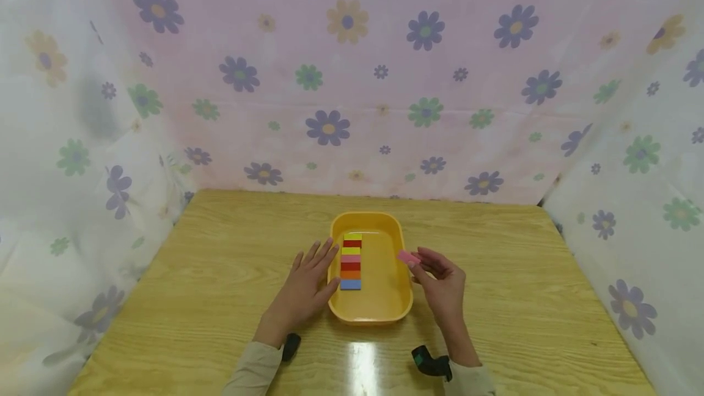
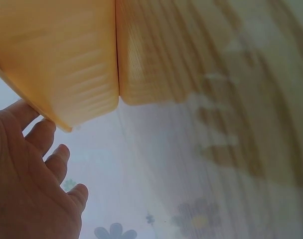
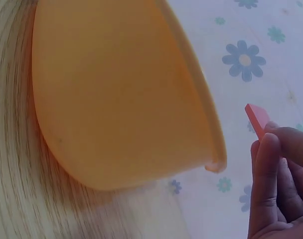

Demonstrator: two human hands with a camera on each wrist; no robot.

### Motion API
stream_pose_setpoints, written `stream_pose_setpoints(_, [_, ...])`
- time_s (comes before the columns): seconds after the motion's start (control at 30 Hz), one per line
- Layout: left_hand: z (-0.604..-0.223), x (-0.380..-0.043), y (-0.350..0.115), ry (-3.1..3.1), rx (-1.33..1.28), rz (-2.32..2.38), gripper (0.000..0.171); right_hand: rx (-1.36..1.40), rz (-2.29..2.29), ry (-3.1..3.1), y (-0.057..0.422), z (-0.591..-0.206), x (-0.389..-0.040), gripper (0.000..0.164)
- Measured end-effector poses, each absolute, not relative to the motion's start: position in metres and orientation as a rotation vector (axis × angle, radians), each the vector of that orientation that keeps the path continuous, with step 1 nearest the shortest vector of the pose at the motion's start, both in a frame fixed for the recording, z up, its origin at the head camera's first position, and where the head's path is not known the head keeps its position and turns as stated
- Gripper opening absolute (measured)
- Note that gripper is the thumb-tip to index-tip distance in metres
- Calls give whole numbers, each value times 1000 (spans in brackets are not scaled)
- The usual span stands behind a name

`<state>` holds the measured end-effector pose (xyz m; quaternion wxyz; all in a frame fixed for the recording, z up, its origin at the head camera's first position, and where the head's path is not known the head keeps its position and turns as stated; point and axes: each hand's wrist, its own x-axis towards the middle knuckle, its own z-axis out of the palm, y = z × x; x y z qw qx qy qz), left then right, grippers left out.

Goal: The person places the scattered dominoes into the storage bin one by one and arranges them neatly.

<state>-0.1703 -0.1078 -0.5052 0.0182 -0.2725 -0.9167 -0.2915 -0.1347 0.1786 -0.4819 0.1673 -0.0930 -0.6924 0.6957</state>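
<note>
A pink flat block (image 1: 408, 257) is pinched between thumb and fingers of my right hand (image 1: 444, 283), at the right rim of a yellow plastic tub (image 1: 385, 316). The right wrist view shows the same pink block (image 3: 258, 118) raised beside the tub wall (image 3: 126, 99). My left hand (image 1: 305, 286) rests with spread, straight fingers on the tub's left rim; in the left wrist view its fingers touch that rim from outside. Inside the tub, along its left side, a column of coloured blocks (image 1: 351, 266) lies in yellow, red, pink, orange and blue.
The tub stands on a wood-grain table (image 1: 495, 292). A flowered curtain (image 1: 374, 90) hangs behind the table and along both sides. Black wrist camera mounts (image 1: 431, 364) sit at both wrists, near the table's front.
</note>
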Motion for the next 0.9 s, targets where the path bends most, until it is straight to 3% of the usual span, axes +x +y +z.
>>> stream_pose_setpoints(0.23, [-505, -171, -108, -2842, -845, -907, 65, -226, 2076, -1931, 167, -475, -132, 37])
stream_pose_setpoints(0.9, [-500, -169, -108, -2859, -838, -794, 66, -129, 2142, -1999, 128, -475, -136, 31])
